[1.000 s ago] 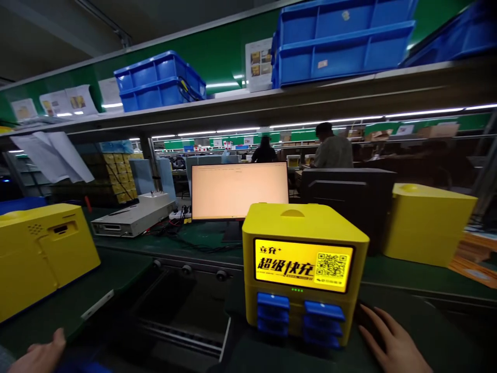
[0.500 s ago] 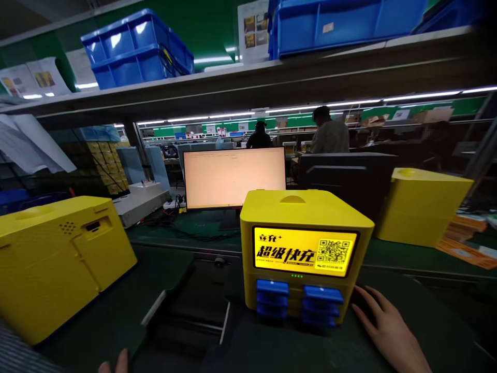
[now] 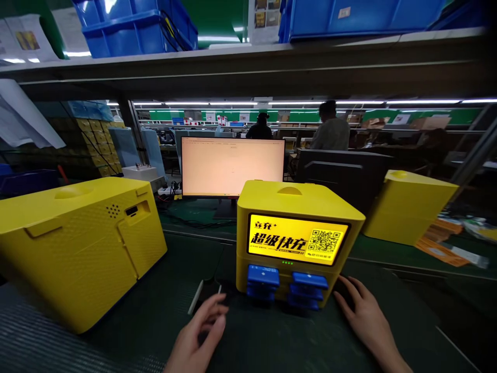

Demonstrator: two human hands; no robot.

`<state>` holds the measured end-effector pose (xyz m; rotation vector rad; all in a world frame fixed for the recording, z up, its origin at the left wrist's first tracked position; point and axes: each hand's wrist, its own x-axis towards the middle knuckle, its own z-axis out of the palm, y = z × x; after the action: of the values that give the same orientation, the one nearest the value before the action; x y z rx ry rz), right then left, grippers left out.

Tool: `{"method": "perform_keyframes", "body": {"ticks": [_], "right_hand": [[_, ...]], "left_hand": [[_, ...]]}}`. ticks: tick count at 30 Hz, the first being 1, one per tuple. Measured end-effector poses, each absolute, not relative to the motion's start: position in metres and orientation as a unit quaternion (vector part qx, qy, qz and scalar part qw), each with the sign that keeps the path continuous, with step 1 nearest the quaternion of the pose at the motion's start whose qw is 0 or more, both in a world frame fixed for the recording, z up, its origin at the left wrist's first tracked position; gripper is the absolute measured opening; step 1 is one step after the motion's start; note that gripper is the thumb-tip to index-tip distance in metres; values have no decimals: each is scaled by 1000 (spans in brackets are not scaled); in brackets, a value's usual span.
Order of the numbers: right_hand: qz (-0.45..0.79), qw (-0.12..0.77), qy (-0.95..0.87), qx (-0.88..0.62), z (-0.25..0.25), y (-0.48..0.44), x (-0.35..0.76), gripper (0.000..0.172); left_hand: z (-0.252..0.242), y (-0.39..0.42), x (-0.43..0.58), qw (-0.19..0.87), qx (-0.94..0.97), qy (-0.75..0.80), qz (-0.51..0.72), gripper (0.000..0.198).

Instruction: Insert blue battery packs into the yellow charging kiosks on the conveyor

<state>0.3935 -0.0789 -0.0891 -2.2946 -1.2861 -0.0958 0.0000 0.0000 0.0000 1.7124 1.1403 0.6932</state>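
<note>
Near the desk's front edge, the yellow plastic charging cabinet [image 3: 297,233] is standing between both empty, loosely spread hands, left hand [image 3: 202,331] and right hand [image 3: 363,318]; a careless nudge risks unseating its blue power banks [image 3: 285,282].

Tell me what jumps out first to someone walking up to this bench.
The lit yellow charging cabinet stands at the centre of the green bench, its screen glowing with a QR code above blue power banks. The left hand and right hand sit low on either side of its front. A second yellow cabinet looms at the left, and a bright monitor stands behind.
</note>
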Motion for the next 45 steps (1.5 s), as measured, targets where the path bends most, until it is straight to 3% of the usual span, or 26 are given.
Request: {"method": "perform_keyframes", "body": {"ticks": [6,16,23,36,45], "right_hand": [[-23,256,-476,-841,-84,-80,391,51],[-17,268,-461,-846,-92,-77,397,51],[-40,271,-470,-839,-95,-79,397,51],[-54,267,-475,-837,-98,-80,400,50],[-45,269,-476,-836,-97,-79,401,51]], "left_hand": [[25,30,91,609,621,335,362,58],[5,15,87,580,552,404,442,45],[-2,27,85,640,567,382,350,62],[-8,30,87,680,529,368,349,74],[-6,23,84,643,557,380,363,60]]}}
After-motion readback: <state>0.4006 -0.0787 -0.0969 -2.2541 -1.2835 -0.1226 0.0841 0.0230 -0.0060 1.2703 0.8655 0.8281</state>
